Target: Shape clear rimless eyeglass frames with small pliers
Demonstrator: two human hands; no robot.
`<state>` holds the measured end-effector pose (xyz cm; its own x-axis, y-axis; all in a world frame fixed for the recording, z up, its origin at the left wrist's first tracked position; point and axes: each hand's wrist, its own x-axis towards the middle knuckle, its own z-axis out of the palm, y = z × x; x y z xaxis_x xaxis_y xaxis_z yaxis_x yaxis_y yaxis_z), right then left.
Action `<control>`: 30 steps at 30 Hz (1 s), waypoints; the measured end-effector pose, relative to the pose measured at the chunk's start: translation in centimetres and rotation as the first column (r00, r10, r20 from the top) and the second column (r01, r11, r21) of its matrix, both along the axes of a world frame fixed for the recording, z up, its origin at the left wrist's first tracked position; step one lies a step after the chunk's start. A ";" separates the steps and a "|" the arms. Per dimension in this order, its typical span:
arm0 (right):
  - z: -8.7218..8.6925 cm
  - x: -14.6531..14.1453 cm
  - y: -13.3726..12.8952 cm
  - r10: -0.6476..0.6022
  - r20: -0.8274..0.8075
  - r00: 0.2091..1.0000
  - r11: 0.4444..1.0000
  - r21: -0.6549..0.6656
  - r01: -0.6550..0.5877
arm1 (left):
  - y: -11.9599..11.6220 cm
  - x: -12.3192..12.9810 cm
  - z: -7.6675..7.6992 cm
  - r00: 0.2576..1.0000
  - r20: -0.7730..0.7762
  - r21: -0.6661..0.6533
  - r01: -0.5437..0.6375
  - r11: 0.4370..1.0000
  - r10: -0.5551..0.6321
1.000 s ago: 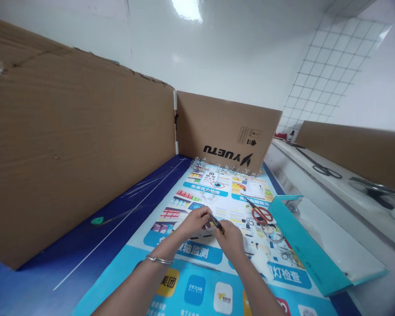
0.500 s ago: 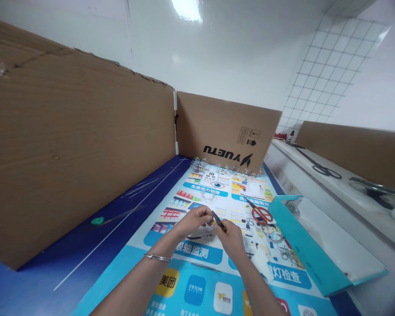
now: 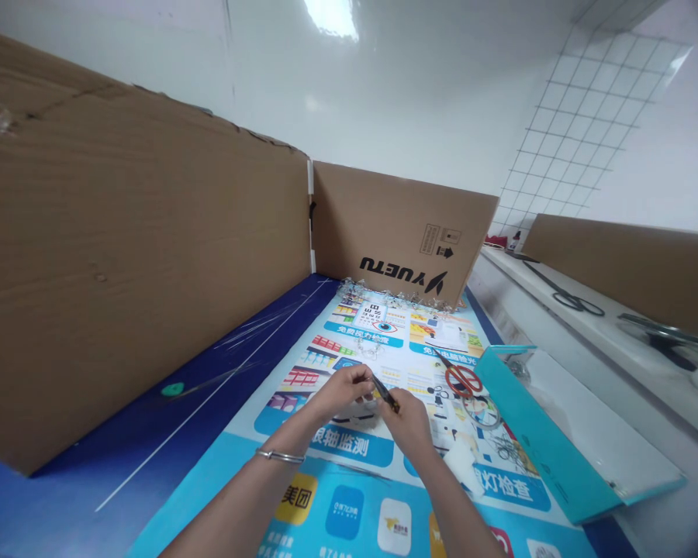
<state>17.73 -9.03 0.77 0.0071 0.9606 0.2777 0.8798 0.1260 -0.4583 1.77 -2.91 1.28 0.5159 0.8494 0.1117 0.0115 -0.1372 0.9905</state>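
Observation:
My right hand (image 3: 408, 418) is closed around a pair of small pliers (image 3: 386, 393) with dark jaws and a bit of yellow at the handle. The jaws point up and left, reaching the fingertips of my left hand (image 3: 349, 389). Those fingers are pinched together at the jaw tips; whatever they hold is too small to make out. Under both hands lies a printed poster sheet (image 3: 357, 496). Red-handled scissors (image 3: 463, 380) rest to the right of my right hand, and a loose coil of thin wire (image 3: 506, 449) lies nearer to me.
A turquoise box (image 3: 552, 449) with a white inside stands at the right. Wire pieces (image 3: 395, 298) line the foot of the back cardboard panel (image 3: 395, 225). A tall cardboard panel (image 3: 151, 232) walls the left side. White fluff (image 3: 464, 467) lies near my right forearm.
The pliers' jaws have shifted slightly to the left, closer over my left fingertips. Both hands stay in almost the same place.

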 end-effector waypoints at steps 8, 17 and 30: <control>0.4 0.1 -0.1 0.045 0.068 0.997 0.996 -0.084 -0.039 | 0.5 -0.3 -0.1 0.986 -0.057 0.141 -0.144 0.979 0.154; 0.5 -0.1 -0.4 0.028 0.147 0.989 0.997 -0.074 -0.018 | 0.5 -0.4 0.3 0.976 -0.013 0.143 -0.215 0.966 0.219; 0.7 0.0 -0.6 -0.001 0.264 0.965 1.000 -0.012 0.004 | 0.3 -0.4 0.2 0.983 0.031 0.115 -0.186 0.976 0.183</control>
<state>17.72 -9.65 1.44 -0.0624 0.9640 0.2586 0.9700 0.1195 -0.2115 1.42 -2.57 1.49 0.3480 0.9102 0.2246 0.0275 -0.2494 0.9680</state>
